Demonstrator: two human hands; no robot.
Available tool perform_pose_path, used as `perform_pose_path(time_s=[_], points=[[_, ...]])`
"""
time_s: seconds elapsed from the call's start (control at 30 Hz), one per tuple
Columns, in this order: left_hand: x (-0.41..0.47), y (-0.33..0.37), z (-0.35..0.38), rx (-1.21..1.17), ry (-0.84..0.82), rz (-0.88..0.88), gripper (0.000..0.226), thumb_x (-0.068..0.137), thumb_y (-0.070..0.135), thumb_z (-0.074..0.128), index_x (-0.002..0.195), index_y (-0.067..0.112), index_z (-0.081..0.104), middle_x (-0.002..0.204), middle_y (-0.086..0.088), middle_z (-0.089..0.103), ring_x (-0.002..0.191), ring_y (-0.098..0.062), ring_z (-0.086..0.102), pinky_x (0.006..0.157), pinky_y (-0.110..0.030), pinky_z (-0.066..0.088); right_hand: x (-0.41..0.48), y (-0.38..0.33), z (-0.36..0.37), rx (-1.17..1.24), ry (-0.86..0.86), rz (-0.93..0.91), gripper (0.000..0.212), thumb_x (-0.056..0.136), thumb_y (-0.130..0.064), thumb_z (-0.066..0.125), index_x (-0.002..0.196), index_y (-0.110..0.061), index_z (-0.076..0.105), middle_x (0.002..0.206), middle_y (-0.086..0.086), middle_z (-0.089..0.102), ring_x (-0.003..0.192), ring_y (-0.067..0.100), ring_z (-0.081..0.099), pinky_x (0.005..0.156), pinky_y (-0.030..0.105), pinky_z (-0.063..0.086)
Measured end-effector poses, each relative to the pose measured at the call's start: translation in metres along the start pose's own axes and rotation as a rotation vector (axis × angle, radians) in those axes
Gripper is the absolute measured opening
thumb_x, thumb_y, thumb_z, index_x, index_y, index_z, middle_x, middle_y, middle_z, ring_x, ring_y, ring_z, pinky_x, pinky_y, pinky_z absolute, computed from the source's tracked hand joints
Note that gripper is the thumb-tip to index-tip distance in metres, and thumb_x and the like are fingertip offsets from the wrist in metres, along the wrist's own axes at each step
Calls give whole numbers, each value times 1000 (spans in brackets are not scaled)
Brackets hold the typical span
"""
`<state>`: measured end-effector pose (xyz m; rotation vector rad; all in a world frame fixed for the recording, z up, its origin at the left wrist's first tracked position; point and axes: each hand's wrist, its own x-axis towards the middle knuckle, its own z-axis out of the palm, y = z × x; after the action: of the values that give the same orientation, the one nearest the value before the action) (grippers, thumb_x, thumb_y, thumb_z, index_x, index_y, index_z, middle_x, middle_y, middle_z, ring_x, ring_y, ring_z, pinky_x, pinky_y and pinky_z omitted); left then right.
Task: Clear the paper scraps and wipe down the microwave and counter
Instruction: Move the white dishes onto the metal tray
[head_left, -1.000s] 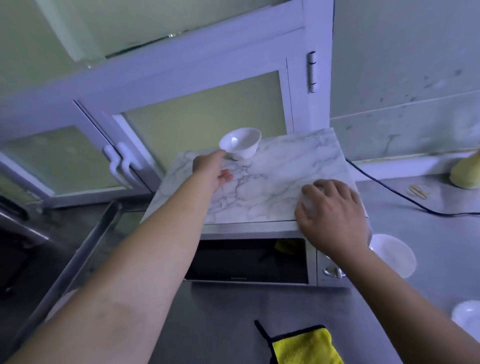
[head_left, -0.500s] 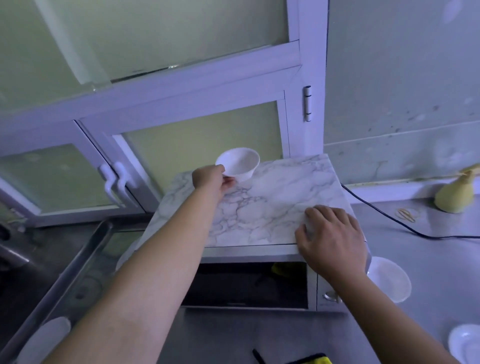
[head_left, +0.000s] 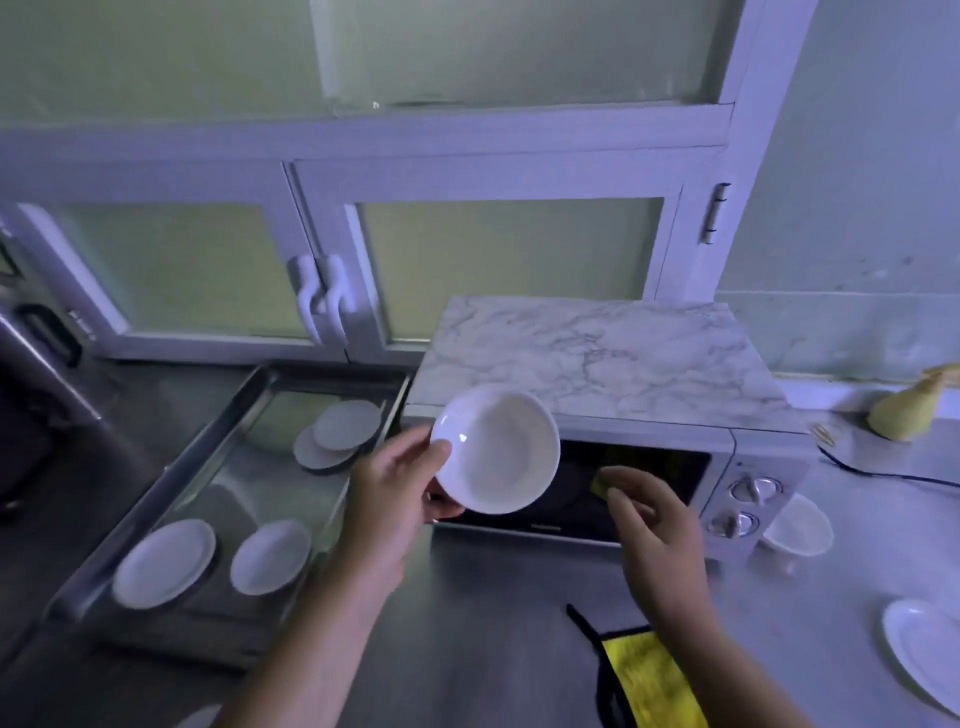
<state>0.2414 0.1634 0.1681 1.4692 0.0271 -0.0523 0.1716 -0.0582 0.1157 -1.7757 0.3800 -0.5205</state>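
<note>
Steel counter (head_left: 493, 623): left hand (head_left: 395, 499) pinches white bowl (head_left: 498, 452) clear, freeing our microwave (head_left: 597, 358) top for wiping; right hand (head_left: 654, 525) relaxed, empty.

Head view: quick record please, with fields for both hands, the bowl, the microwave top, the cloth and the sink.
left hand: grips the white bowl at its rim, held up before the microwave
right hand: open, empty, in front of the microwave door
microwave top: marble-patterned, no paper scraps visible
yellow cloth: lying on the counter, untouched
sink: white plates inside
</note>
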Motion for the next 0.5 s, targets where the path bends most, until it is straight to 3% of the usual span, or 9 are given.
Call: perform_pose_path(time_s=[0.17,0.3,0.4,0.5], points=[[-90,-30,-88,-45,100,-154,20,75,27,74,94,31,78,84,-1,74,68,-16,67,52,-30,52,-99,-18,67,291,-206,255,24,99,-7,55,105,-15,77,101,7,77,92,24,73,78,34,60],[-126,-60,-147,-90,159,-288,16,88,14,72,96,26,79,90,-4,74,71,-17,70,53,-33,55,-150,-21,114,238,-349,361,32,97,-1,51,95,-17,79,98,5,77,89,18,73,67,24,57],[-138,-81,-189,-77,227,-366,19,92,10,66,101,22,77,89,-1,74,74,-13,71,55,-36,58,-174,-17,149,166,-424,423,31,97,-2,51,92,-15,79,92,5,77,84,19,72,63,25,56],[-143,-103,-233,-21,242,-412,19,93,6,63,100,18,76,93,-3,72,82,-18,68,54,-28,55,-193,-11,185,114,-500,499,31,97,-5,53,87,-17,80,88,5,76,81,21,72,60,26,57]])
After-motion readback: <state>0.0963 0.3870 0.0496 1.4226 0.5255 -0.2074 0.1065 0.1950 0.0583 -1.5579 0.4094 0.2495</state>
